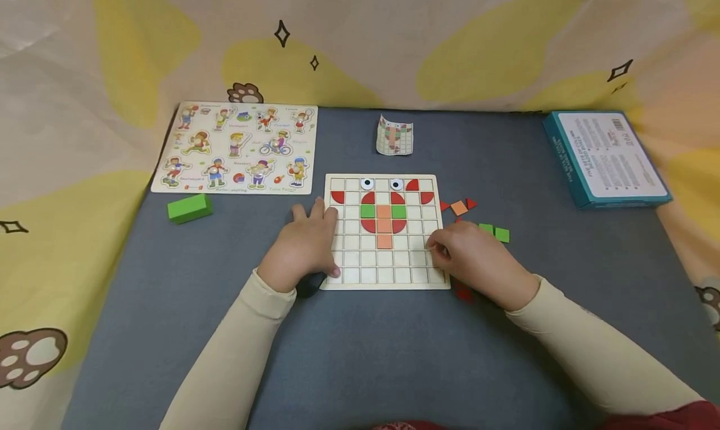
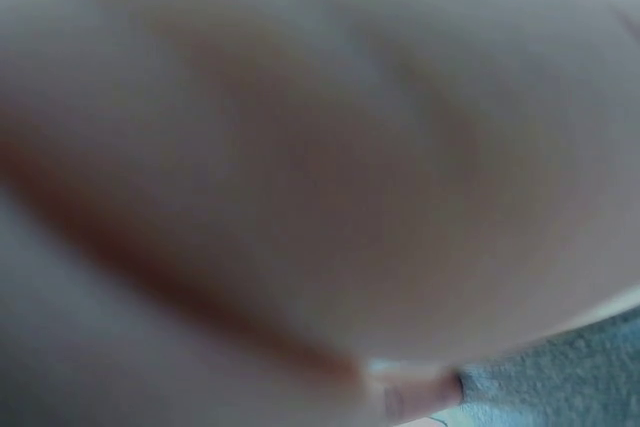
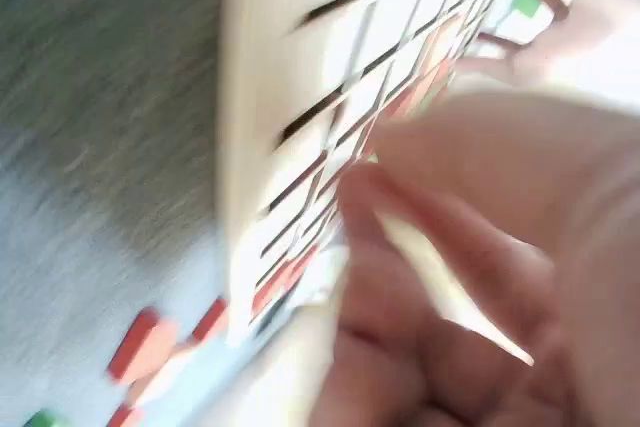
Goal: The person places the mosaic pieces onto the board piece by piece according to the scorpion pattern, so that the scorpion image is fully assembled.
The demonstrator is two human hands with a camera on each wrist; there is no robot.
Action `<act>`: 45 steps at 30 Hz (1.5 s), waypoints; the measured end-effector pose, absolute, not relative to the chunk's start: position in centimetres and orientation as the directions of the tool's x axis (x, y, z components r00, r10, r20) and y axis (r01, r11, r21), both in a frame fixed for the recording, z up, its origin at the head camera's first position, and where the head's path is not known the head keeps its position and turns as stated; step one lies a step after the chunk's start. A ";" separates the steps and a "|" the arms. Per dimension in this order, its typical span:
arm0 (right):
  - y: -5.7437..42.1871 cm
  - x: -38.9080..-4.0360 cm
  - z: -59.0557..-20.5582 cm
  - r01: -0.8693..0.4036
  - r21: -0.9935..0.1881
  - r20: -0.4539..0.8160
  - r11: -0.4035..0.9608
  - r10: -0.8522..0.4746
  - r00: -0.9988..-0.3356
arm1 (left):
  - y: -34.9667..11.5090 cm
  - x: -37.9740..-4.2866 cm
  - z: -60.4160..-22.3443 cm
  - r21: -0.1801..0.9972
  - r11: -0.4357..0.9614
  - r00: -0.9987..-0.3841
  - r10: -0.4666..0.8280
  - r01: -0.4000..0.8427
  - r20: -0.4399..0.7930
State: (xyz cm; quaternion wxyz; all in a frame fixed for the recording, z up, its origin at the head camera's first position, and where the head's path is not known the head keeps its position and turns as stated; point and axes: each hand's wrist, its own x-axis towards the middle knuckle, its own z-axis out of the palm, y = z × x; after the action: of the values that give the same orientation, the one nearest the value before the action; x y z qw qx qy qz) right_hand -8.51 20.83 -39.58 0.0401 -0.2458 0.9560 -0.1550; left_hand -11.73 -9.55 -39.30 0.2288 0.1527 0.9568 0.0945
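Note:
A pale wooden grid board (image 1: 349,258) lies before me, bearing red rounded pieces (image 1: 368,225), green squares (image 1: 368,211), a column of orange squares (image 1: 384,227) and two eye pieces (image 1: 367,184). Along its left edge rests my left hand (image 1: 302,245), fingers extended and thumb at the lower corner. The left wrist view is mostly blurred skin. My right hand (image 1: 472,258) is over the board's right edge, fingers bent, thumb and index tips close together. Whether a small piece is between those tips is hidden. Beside that hand lie loose green squares (image 1: 502,235) and an orange square (image 1: 459,208).
Behind the board stands a small curled picture card (image 1: 395,136). A sports peg puzzle (image 1: 247,149) is at the back left, with a green block (image 1: 190,209) in front of it. A teal box (image 1: 615,158) occupies the back right. Red pieces (image 1: 464,292) lie by the board's lower right corner.

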 end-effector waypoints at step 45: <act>25.8 -6.5 -40.2 -0.344 -0.319 -0.157 0.883 -0.408 -0.900 | -9.6 -11.8 -39.2 0.261 0.933 -0.848 0.340 0.249 -0.407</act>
State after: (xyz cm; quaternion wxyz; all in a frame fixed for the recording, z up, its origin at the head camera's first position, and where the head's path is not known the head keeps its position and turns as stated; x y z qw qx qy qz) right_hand -6.54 25.83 -40.20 0.1105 -0.1950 0.9640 -0.1434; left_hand -11.82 -9.61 -39.22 0.2287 0.1542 0.9560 0.0998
